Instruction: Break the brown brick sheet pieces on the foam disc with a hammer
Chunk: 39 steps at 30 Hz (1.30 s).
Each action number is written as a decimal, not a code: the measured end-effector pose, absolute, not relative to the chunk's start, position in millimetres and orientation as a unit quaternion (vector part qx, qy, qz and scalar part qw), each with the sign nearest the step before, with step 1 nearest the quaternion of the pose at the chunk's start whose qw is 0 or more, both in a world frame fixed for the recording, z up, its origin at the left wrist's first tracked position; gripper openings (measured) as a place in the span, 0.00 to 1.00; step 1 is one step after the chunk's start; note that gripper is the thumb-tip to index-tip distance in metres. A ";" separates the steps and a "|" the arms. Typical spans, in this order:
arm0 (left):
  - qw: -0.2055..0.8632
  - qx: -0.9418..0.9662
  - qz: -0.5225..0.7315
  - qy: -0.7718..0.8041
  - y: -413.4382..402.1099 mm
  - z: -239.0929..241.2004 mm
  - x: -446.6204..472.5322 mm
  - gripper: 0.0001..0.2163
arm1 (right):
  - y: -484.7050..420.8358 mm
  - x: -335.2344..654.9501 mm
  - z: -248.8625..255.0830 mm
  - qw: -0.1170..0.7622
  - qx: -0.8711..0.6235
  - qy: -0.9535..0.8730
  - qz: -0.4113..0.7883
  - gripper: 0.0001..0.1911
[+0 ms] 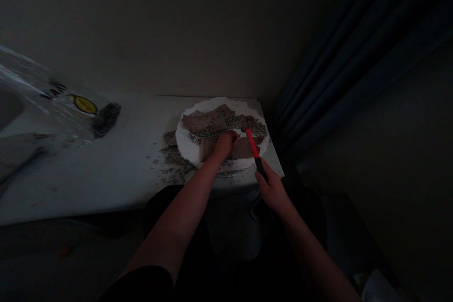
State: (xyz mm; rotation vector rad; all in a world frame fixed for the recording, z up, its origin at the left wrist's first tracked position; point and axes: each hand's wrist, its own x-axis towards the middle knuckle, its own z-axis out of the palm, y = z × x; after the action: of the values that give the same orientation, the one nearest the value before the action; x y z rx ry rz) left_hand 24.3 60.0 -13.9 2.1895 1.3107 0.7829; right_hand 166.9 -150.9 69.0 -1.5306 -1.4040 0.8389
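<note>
My left hand [225,144] lies over a flat brown slab [244,148], its fingers curled at the far edge. Dim light hides the fingertips. Just to the right, my right hand [272,186] is closed round the black grip of a hammer-like tool [252,143] with a red shaft. The tool slants up and left across the slab's right end; its head cannot be made out clearly. Behind the slab lies a larger broken brown piece [205,121] among grey-brown crumbs [253,125]. All of this rests on a rounded white sheet or base [187,146].
The white table [123,165] runs left along a wall. More rubble [177,160] is scattered beside the white base. A clear plastic bag [67,104] with a yellow label stands at the left. Dark curtains [336,56] hang at the right, past the table's end.
</note>
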 end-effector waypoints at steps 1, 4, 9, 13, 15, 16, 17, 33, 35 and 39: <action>0.231 0.799 0.283 0.478 60.2 -13.8 24.6 0.09 | -151.1 167.0 69.1 0.437 -0.613 -0.566 0.335 0.29; 0.220 0.801 0.285 0.478 58.9 -12.5 24.7 0.09 | -151.9 166.8 68.3 0.438 -0.613 -0.567 0.331 0.30; 0.221 0.808 0.278 0.470 56.9 -11.7 23.3 0.11 | -154.3 165.7 60.9 0.432 -0.607 -0.569 0.349 0.29; 0.232 0.803 0.273 0.477 58.7 -14.8 23.4 0.10 | -156.0 162.3 56.3 0.440 -0.609 -0.562 0.346 0.30; 0.242 0.795 0.280 0.480 59.2 -16.7 22.7 0.09 | -156.3 160.5 55.6 0.432 -0.613 -0.557 0.357 0.29; 0.248 0.789 0.290 0.482 59.2 -17.5 22.0 0.09 | -156.3 160.1 55.7 0.430 -0.613 -0.556 0.360 0.29; 0.253 0.781 0.302 0.484 59.1 -18.1 21.3 0.12 | -156.4 160.0 56.0 0.431 -0.613 -0.557 0.359 0.29; 0.353 0.671 0.443 0.478 58.5 -1.0 15.3 0.20 | -156.3 156.8 57.1 0.433 -0.616 -0.565 0.337 0.31; 0.366 0.668 0.448 0.467 58.0 0.8 15.1 0.19 | -154.6 156.3 51.7 0.423 -0.624 -0.561 0.342 0.30; 0.371 0.670 0.454 0.456 57.4 9.3 2.9 0.19 | -153.2 156.1 45.8 0.417 -0.638 -0.551 0.339 0.30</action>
State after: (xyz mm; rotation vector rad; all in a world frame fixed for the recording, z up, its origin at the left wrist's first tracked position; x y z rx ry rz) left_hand 2.9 57.4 9.3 1.7171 1.1684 1.1630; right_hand 156.1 -153.2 45.8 -1.6022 -1.3817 0.8516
